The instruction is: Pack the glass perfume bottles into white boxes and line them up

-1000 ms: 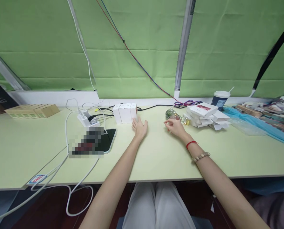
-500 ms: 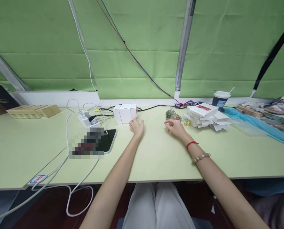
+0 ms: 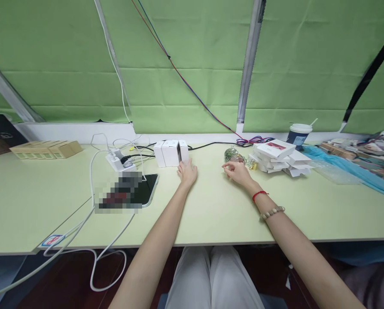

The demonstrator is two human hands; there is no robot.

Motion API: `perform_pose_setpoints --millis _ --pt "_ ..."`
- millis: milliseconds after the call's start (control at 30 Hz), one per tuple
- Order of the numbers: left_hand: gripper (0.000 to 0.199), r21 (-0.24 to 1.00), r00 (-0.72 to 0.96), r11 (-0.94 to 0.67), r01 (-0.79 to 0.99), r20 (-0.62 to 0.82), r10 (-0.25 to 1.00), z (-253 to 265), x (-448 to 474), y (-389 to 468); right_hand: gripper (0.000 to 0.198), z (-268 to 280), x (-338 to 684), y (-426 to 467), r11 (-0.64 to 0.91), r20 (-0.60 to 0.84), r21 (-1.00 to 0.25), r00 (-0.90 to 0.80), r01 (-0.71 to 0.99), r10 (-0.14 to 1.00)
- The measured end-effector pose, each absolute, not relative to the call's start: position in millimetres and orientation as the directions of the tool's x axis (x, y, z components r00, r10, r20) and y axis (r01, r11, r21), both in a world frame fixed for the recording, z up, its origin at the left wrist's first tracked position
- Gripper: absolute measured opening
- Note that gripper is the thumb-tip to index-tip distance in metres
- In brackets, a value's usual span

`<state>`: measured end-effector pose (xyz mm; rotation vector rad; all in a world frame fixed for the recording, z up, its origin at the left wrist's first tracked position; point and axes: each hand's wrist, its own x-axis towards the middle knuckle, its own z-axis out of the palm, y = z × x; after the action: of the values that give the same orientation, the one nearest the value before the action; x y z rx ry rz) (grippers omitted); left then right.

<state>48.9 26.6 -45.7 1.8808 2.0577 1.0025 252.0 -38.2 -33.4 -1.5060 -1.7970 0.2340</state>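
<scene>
Small white boxes (image 3: 166, 154) stand side by side at the back of the table, left of centre. My left hand (image 3: 187, 172) is closed at the lower front of the rightmost white box (image 3: 183, 151). A narrow dark gap parts that box from its neighbours; some of my fingertips are hidden against it. My right hand (image 3: 239, 172) rests on the table with loosely bent fingers apart, nothing visible in them. Just behind it lies a shiny green and reddish bundle (image 3: 232, 155), apparently in clear plastic, with small gold pieces (image 3: 252, 165) at its right.
A pile of flat white boxes (image 3: 272, 156) and a lidded paper cup (image 3: 297, 135) stand at the right. To the left are a phone (image 3: 148, 191), a power strip (image 3: 116, 162), white cables (image 3: 92, 184) and tan cartons (image 3: 45, 149). Blue plastic (image 3: 343, 165) lies far right.
My left hand has moved slightly right. The rightmost white box has shifted right with it, and a dark gap has opened beside it. My right hand has stayed put.
</scene>
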Motion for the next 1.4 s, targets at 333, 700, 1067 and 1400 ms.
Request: perform_pose_setpoints --millis 333,700,1067,1400 --pt "0.061 0.403 -0.151 0.009 0.915 0.322 0.934 -42 49 22 0.023 -30 250 -40 0.261 0.393 -0.589 -0.010 0.765 0.919" --pt "0.059 0.221 -0.107 0.027 0.975 0.361 0.926 -38 59 7 0.024 -34 252 -35 0.264 0.370 -0.592 -0.034 0.762 0.928" --pt "0.057 0.118 -0.026 -0.010 0.993 0.300 0.954 -30 75 -22 0.023 -35 250 -35 0.265 0.375 -0.585 -0.034 0.766 0.927" --pt "0.056 0.178 -0.043 -0.035 0.983 0.417 0.908 -40 67 -5 0.024 -33 249 -37 0.244 0.347 -0.574 -0.038 0.781 0.937"
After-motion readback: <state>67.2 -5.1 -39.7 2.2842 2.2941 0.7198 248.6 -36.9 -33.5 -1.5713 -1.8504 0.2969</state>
